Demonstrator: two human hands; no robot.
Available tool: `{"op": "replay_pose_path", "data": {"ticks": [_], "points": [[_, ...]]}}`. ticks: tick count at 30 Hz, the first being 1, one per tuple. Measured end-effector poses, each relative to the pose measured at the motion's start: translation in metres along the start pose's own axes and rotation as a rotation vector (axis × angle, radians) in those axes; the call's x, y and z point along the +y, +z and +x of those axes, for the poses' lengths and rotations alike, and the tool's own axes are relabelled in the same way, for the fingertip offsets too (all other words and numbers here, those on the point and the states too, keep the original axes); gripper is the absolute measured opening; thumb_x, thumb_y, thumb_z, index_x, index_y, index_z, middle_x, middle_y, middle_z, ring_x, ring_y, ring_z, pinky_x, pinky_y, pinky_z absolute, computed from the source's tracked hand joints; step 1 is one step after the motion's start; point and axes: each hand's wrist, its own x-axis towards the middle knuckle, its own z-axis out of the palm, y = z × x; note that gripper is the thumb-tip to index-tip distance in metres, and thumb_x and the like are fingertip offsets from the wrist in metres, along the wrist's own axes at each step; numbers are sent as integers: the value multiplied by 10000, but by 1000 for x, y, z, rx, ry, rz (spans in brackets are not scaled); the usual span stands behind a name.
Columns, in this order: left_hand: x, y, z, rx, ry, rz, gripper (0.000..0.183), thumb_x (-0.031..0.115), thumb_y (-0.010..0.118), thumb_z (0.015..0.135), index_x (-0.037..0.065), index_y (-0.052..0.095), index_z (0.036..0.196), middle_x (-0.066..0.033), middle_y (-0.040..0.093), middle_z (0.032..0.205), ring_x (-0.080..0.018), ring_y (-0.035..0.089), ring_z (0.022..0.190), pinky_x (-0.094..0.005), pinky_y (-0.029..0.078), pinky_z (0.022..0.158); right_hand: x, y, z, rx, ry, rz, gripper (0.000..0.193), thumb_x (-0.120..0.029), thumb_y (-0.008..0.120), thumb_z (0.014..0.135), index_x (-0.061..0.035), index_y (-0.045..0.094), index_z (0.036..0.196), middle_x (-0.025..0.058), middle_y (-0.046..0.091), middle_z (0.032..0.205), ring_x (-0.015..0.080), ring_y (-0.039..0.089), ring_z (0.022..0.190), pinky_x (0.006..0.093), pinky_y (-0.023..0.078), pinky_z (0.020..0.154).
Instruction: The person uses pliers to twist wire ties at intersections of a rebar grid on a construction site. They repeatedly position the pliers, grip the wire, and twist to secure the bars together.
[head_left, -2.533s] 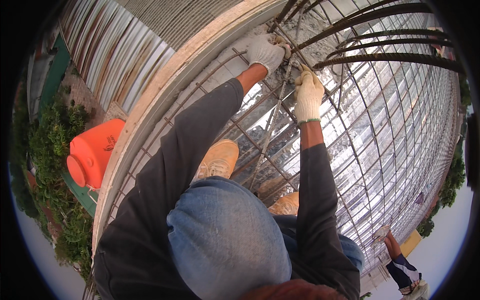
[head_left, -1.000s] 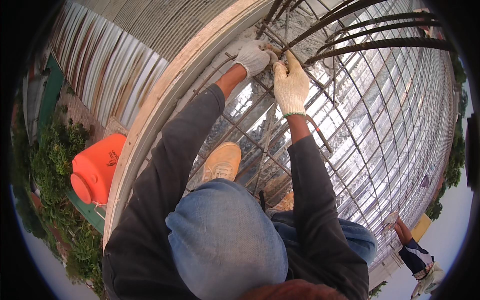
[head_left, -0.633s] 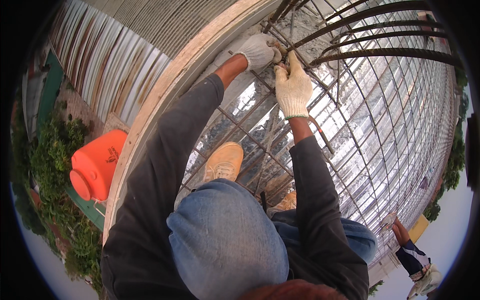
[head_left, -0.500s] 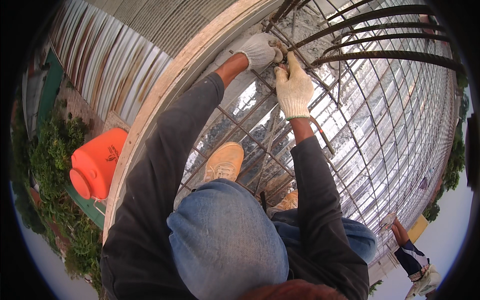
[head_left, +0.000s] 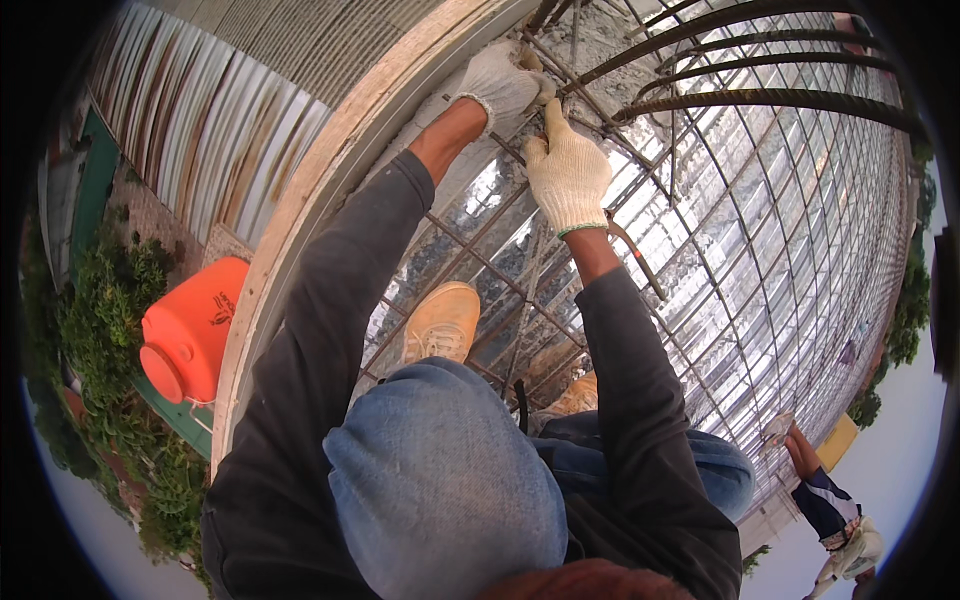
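My left hand [head_left: 500, 82], in a white knit glove, has its fingers curled at a crossing of steel bars near the slab edge. My right hand [head_left: 570, 175], in a similar glove, is close beside it, index finger pointing up to the same spot and the other fingers bent in. What the fingertips grip is hidden. A thin curved tool handle [head_left: 645, 265] with an orange mark shows from behind my right wrist; I cannot tell whether it is held. Under both hands runs the rebar mesh [head_left: 480, 258], over shiny corrugated metal sheet [head_left: 735, 165].
Thick ribbed bars [head_left: 760, 97] arch in from the upper right. A wooden edge board [head_left: 300, 185] curves along my left. Beyond it are an orange water jug [head_left: 195, 328], trees and metal roofing [head_left: 200, 120]. Another person's arm [head_left: 800, 450] reaches in at the lower right.
The view has shifted slightly. My right hand has moved a little left, and its index finger is straighter against the left fingertips. Both hands stay at the same bar crossing.
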Motion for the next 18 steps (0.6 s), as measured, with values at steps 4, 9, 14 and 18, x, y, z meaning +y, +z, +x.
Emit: {"op": "replay_pose_path", "data": {"ticks": [4,9,14,18], "points": [[14,5,-14,115,140,159,335,211,830,920,-3,769,1170,-138,800,882,-241,785,811,-395,625,752,-10,5,9,-35,42,31,554,-358,708,999,-84,637,1476,219,808,912,441,799,898,557,622,771],[20,15,-41,162,229,260,286,192,808,933,21,774,1160,-198,822,1007,-325,805,916,-421,626,861,-11,14,14,-14,-7,27,509,-345,672,1012,-53,644,1428,186,825,914,410,815,879,538,633,745],[17,20,-55,197,275,169,240,153,823,929,27,762,1125,-176,815,981,-269,799,884,-412,629,837,-8,3,8,29,-109,110,378,-352,684,998,-67,744,1241,206,823,941,429,808,905,542,638,774],[7,13,-70,187,267,36,171,62,813,962,4,736,1103,-108,775,898,-144,762,853,-343,611,733,34,-35,-35,-38,-219,194,506,-377,770,993,-41,708,1366,217,800,1033,408,791,989,507,624,858]]}}
